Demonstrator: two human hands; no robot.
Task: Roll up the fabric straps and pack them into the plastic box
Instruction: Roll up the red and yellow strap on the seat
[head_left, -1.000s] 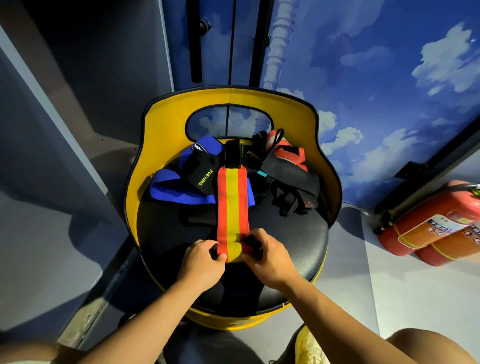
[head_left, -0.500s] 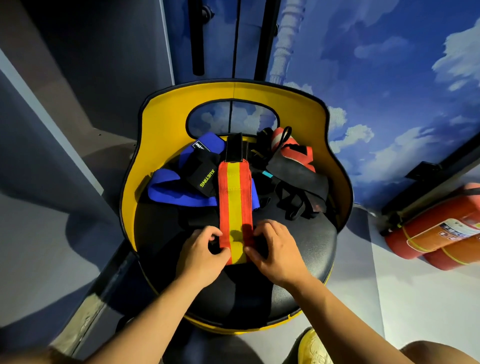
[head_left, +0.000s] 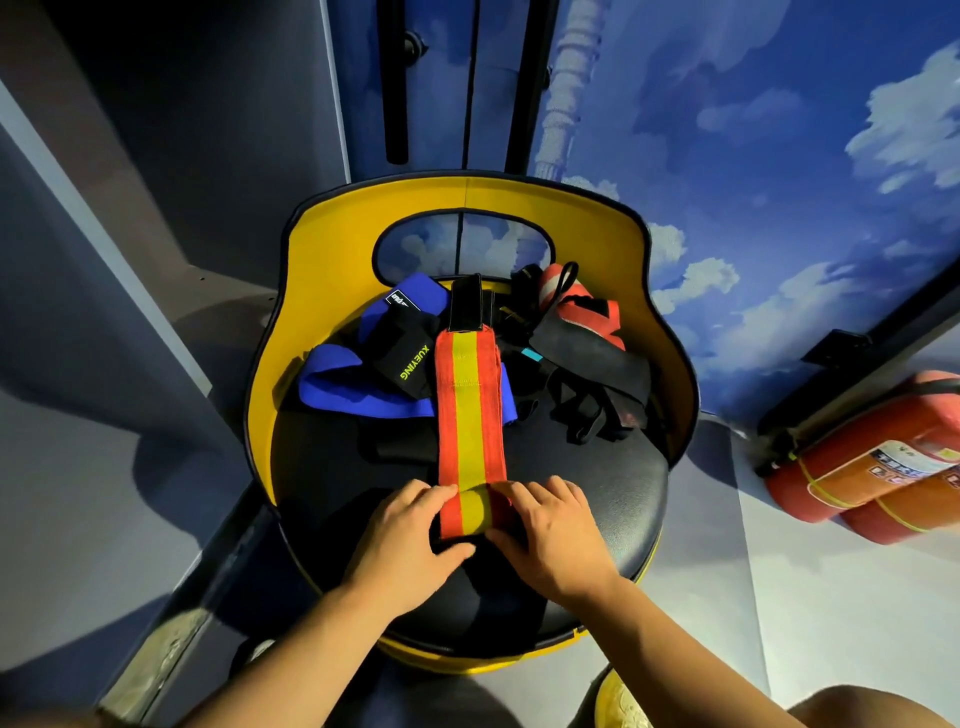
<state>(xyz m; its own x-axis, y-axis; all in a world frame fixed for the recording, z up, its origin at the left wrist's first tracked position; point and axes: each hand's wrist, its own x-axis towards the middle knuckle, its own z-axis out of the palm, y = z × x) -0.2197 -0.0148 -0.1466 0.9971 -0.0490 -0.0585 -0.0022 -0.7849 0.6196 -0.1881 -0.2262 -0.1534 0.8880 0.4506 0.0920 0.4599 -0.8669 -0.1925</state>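
Observation:
A red strap with a yellow middle stripe (head_left: 470, 415) lies lengthwise on the black seat of a yellow-backed chair (head_left: 613, 499). Its near end is rolled into a small coil. My left hand (head_left: 405, 535) grips the coil's left side, thumb under it. My right hand (head_left: 550, 525) grips the right side, fingers curled over the top. Behind lie a blue strap (head_left: 358, 389), a black strap printed XUEYING (head_left: 410, 358) and a heap of black and red straps (head_left: 587, 353). No plastic box is in view.
The yellow chair back (head_left: 467, 197) curves round the seat's far side. Two red fire extinguishers (head_left: 872, 467) lie on the floor at the right. Grey walls stand at the left and a sky-painted wall (head_left: 779, 156) behind.
The coil at the strap's near end has grown and rolled a little away from me. Both hands moved forward with it.

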